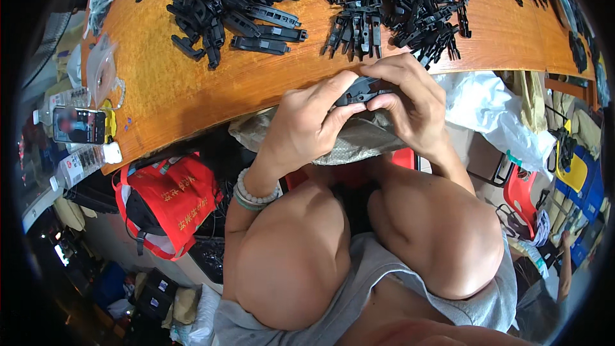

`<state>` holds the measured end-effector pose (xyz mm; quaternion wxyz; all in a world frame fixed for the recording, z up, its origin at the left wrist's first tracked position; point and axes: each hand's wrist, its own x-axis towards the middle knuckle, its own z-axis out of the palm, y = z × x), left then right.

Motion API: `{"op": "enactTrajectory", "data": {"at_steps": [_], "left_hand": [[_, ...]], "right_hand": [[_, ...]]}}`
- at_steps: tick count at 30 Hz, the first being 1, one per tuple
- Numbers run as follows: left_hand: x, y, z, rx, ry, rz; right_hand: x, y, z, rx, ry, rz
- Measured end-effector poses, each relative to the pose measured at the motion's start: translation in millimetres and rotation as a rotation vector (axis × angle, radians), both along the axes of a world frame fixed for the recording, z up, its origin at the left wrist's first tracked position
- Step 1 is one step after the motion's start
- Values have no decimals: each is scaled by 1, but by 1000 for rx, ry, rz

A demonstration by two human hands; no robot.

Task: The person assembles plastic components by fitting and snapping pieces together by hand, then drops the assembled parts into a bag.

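Observation:
Between my two hands, just off the table's near edge, is a small black plastic part [360, 91]. My left hand [312, 114] pinches its left end between thumb and forefinger. On the other side my right hand [413, 102] curls its fingers over the part, with the thumb against its right end. The fingers cover some of its outline. Ahead of my hands, a pile of thin black plastic pieces [355, 25] lies on the wooden table [192, 99]. To their left sits a heap of wider curved black pieces [262, 29].
A phone [78, 125] and clear plastic bottles [80, 165] rest at the table's left end. Below the edge hang a red bag [170, 202] at left and white plastic sheeting [490, 112] at right. A woven sack [359, 138] lies over my lap. Another person's arm [565, 266] shows far right.

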<state>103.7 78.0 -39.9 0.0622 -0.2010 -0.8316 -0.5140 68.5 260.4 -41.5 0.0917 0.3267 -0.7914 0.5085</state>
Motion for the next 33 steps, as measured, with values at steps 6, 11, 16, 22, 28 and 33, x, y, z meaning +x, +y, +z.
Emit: {"op": "enactTrajectory", "data": {"at_steps": [6,11,16,22,28,33], "left_hand": [[-3,1,-1,21,18,2],[-3,3,-5,57,31,34],[-5,-14,8,32,-188,-129],[-24,-48,-2,-225,86,389],[-22,-55,-16,-628,309,455],[-22,-54,-8,-597,250,420]], "right_hand": [[2,-1,-1,-7,36,-44],[1,-3,-1,-21,-12,-42],[1,6,7,95,-193,29],[-20,10,4,342,189,-158],[-28,-4,1,673,338,-248],[-23,-8,0,654,261,-126]]}}
